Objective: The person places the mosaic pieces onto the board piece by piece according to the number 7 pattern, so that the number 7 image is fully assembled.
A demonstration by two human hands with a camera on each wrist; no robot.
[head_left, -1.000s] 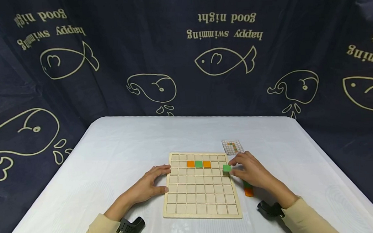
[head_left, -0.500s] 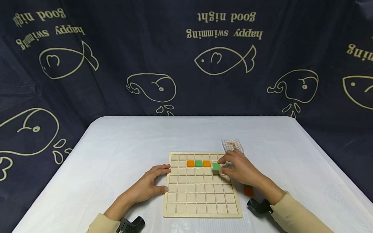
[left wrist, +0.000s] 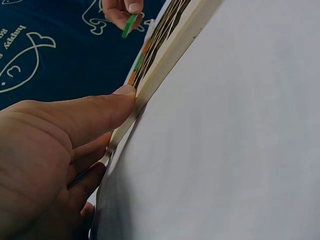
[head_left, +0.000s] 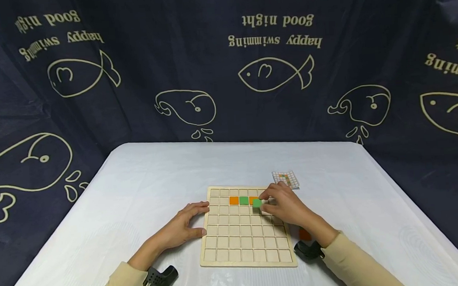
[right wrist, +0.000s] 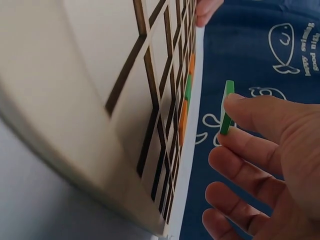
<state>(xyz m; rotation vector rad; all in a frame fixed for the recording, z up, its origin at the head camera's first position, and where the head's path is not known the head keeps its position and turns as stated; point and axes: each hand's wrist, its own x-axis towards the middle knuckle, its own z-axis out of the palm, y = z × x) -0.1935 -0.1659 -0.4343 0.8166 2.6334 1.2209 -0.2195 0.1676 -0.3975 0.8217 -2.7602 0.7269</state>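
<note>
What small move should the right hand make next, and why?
Probably ease the held green tile down into the cell just nearer the person than the right-end orange tile. The right hand pinches it above the board, close to that spot in the head view, and the card seems to show its coloured row bending downward at the right end.

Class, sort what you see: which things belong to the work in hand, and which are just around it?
Seem to belong:
Green tile, pinched by the right hand
Grid board, touched by the left hand
Three tiles set in the board
Orange piece beside the board
Printed grid card, likely the pattern

Just around:
Dark printed backdrop
White table cover
Black wrist devices
</note>
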